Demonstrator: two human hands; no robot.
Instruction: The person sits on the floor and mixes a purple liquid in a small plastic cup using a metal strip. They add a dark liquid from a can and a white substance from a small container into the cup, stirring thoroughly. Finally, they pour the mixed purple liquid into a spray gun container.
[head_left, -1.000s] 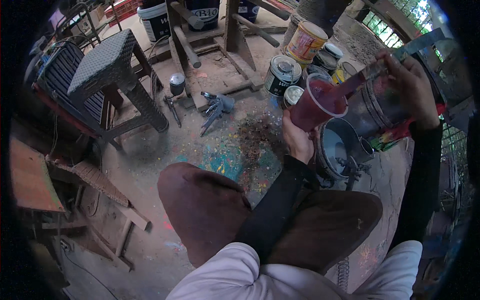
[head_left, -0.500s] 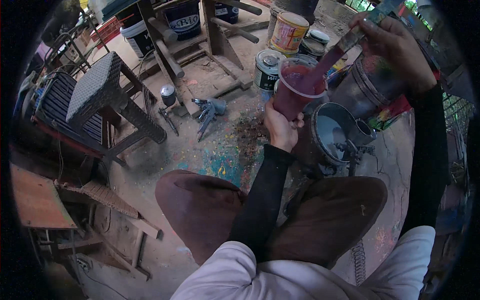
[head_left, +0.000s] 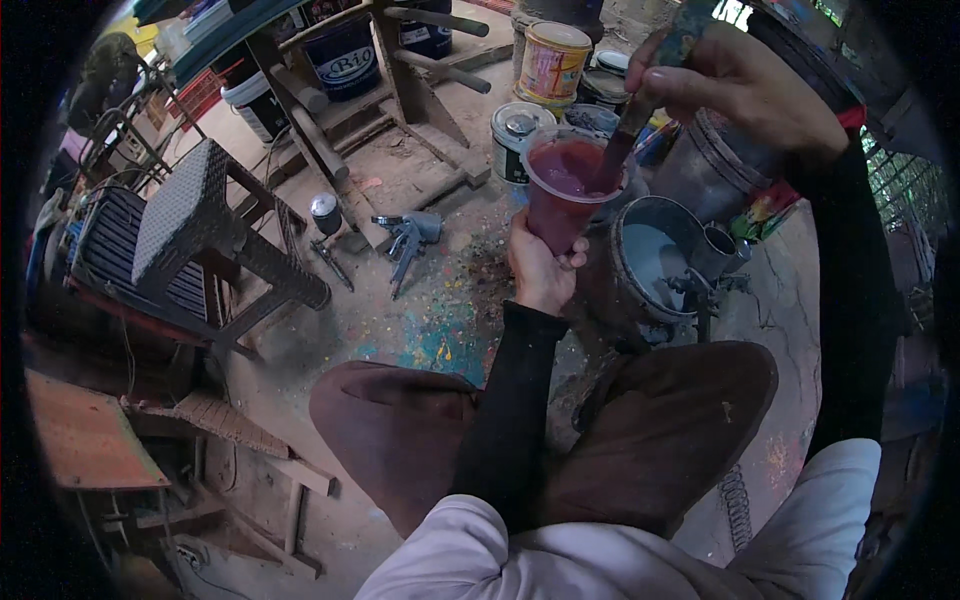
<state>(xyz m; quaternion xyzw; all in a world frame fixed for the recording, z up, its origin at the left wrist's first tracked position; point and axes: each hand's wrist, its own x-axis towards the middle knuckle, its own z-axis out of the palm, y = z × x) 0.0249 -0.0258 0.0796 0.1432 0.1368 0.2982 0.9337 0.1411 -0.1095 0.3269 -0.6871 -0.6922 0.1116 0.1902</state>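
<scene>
Raised nearer, plastic cup (head_left: 560,195) of red paint gripped by left hand (head_left: 541,268), right hand (head_left: 740,85) pinching what looks like a stirring stick (head_left: 622,140).

Paint workshop — paint tins (head_left: 552,62); spray gun (head_left: 408,243); paint-spattered floor (head_left: 440,335); wooden workbench (head_left: 395,60).

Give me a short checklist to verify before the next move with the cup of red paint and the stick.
1. Left hand grips the plastic cup from below: ok.
2. Cup upright, red paint below the rim: ok.
3. Right hand holds the stick, its lower end in the paint: ok.
4. Paint dripping from the stick outside the cup: cannot tell.
5. Grey bucket directly under the cup to catch spills: not ok, it sits to the right.
6. Spray gun on the floor, apart from the cup: ok.
</scene>
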